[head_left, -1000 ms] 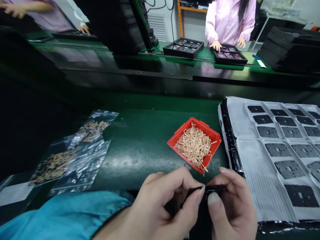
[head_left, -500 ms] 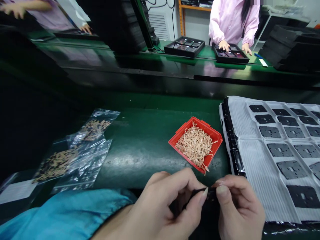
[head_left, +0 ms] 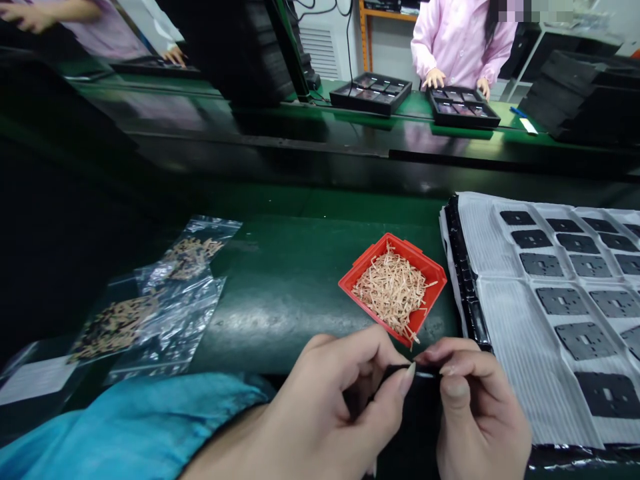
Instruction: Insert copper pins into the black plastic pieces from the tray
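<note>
In the head view, my left hand (head_left: pixel 345 393) pinches a thin black part (head_left: pixel 424 375) between thumb and forefinger. Most of this part is hidden behind the fingers, and a pale glint shows along its edge. My right hand (head_left: pixel 477 400) is closed at the part's other end, fingertips on its far edge and thumb bent below. Just beyond both hands sits a red bin (head_left: pixel 367 252) heaped with small tan strips (head_left: pixel 393 290). To the right, black plates (head_left: pixel 563 301) lie in the pockets of a white tray (head_left: pixel 515 353).
Clear zip bags (head_left: pixel 165 327) with tan and black bits lie on the green work surface (head_left: pixel 270 287) at left. Across a raised dark ledge (head_left: pixel 320 160), a person in a pink coat (head_left: pixel 463 40) handles a black compartment tray (head_left: pixel 465 110). Black stacked trays (head_left: pixel 590 100) stand far right.
My right fingers have shifted up and along the black part's far edge, and the right thumb has dropped slightly away. My left hand keeps its pinch. The co-worker's hands have drawn back to their tray's edges.
</note>
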Motion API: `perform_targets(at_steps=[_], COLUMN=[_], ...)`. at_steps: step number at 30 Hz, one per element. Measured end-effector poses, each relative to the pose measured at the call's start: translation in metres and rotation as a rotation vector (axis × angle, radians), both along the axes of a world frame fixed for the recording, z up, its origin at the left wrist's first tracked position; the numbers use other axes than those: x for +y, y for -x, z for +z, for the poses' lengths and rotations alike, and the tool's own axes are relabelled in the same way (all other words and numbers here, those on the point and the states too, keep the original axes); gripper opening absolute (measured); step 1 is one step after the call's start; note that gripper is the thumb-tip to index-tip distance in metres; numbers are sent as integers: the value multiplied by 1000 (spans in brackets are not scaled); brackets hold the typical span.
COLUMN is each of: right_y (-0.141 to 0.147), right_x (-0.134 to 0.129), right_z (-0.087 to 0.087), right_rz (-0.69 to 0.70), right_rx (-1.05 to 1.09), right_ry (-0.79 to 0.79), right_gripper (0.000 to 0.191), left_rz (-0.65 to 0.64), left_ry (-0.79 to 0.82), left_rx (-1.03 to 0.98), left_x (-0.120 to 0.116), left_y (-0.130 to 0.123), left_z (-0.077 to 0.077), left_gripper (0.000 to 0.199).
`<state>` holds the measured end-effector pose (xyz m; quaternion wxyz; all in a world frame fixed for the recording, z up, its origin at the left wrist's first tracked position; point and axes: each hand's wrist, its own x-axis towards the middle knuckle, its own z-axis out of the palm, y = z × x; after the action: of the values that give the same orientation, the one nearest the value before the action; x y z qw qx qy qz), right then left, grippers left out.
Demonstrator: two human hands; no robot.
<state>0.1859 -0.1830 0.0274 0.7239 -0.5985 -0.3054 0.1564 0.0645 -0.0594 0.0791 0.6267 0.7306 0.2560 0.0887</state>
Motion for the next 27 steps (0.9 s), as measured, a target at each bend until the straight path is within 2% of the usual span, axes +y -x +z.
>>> perform_targets(at_steps=[7, 10, 12, 16, 23, 27], right_y=[23, 22, 16, 6, 21, 12], right_x=[10, 8, 5, 2, 6, 2], right_z=[21, 20, 16, 11, 23, 15], right_rz=[-143, -138, -76, -8, -58, -11], right_rx=[233, 233, 162, 84, 372, 320], right_ry=[55, 52, 29, -6, 32, 30], right_gripper=[31, 24, 17, 16, 21, 17], left_rz=[3, -6, -24, -42, -19, 11], left_ry=[-128, -142, -125, -103, -218, -214], left_rx=[35, 65, 95, 119, 82, 56], left_x=[5, 4, 2, 0, 5, 5], left_y=[-7, -2, 4, 13, 2, -1], left_z=[16, 15, 11, 6, 17, 17], left_gripper=[26, 29, 28, 28, 25, 28])
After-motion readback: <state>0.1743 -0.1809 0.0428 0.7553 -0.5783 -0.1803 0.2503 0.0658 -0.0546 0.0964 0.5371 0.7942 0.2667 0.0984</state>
